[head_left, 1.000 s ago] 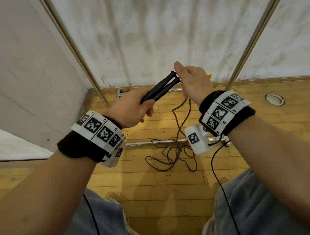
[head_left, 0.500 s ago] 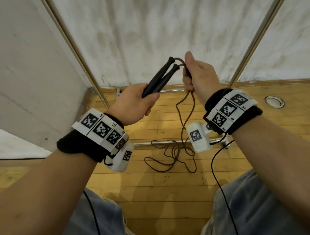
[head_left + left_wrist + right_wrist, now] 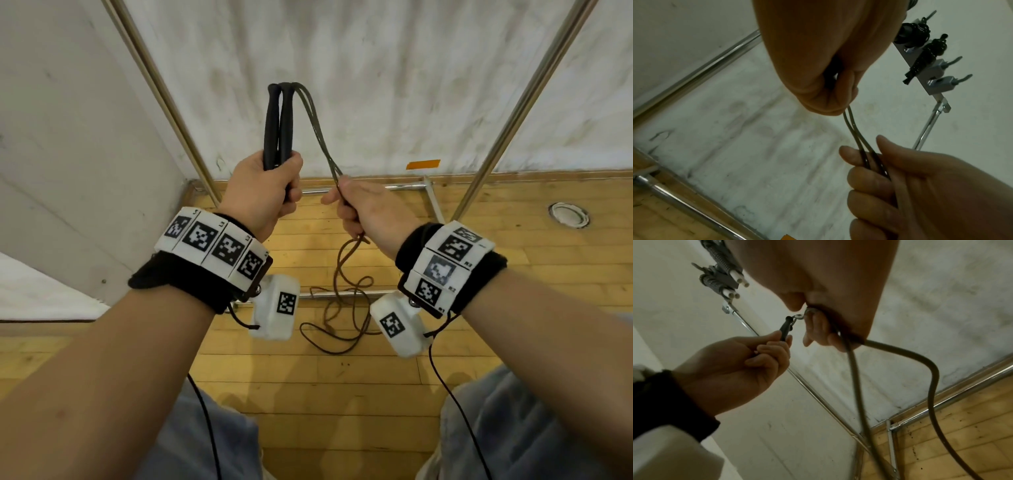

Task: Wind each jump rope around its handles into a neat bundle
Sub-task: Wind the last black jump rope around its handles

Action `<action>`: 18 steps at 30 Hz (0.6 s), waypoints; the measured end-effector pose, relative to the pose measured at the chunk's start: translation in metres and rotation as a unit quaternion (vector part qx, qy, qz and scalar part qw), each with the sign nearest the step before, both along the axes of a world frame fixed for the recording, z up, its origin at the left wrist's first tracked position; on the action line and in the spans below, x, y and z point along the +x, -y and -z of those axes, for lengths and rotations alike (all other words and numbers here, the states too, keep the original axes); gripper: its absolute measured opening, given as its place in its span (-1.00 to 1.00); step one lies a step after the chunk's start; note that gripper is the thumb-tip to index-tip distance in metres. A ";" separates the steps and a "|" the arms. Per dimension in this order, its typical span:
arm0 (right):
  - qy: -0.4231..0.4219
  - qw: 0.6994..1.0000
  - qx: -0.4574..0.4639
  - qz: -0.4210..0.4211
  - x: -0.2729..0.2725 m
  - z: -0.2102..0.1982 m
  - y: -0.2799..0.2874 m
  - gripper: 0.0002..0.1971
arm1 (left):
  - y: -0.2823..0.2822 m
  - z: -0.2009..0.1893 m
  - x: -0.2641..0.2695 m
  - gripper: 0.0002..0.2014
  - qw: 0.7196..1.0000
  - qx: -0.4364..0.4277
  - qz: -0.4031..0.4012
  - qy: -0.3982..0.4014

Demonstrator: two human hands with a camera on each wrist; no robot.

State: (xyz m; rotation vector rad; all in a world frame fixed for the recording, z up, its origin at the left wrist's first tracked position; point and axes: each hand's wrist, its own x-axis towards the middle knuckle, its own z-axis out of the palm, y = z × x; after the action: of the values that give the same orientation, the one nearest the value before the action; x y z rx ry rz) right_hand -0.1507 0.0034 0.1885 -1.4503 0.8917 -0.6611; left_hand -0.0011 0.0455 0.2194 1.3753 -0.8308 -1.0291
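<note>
The left hand (image 3: 263,192) clenches both black handles (image 3: 279,123) upright as a spool, while the right hand (image 3: 366,212) beside them pinches the doubled rope (image 3: 317,130) taut, ready for winding, slack coiled on the wooden floor (image 3: 308,394) below.

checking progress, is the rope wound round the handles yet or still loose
Still loose: the rope runs from bare handles through the right hand to the floor.
</note>
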 end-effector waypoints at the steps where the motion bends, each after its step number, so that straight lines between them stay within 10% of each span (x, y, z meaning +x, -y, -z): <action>1: 0.018 1.000 0.020 0.014 0.000 0.000 0.001 -0.56 | 0.000 0.000 0.001 -0.96 1.000 0.002 -0.004 -0.005; 8: 0.087 0.994 0.050 -0.037 -0.001 0.001 0.002 -0.67 | 0.002 0.003 -0.003 -0.97 0.997 0.003 -0.061 -0.050; 18: -0.059 0.988 -0.059 -0.126 0.008 0.007 -0.017 -0.61 | -0.002 0.001 -0.016 -0.93 0.990 0.020 0.006 -0.137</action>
State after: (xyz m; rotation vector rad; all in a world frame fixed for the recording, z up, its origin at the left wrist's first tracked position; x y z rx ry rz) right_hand -0.1430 0.0203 0.1814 -1.6898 0.7527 -0.4482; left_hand -0.0170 0.0475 0.2186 1.2294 -0.6177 -1.2172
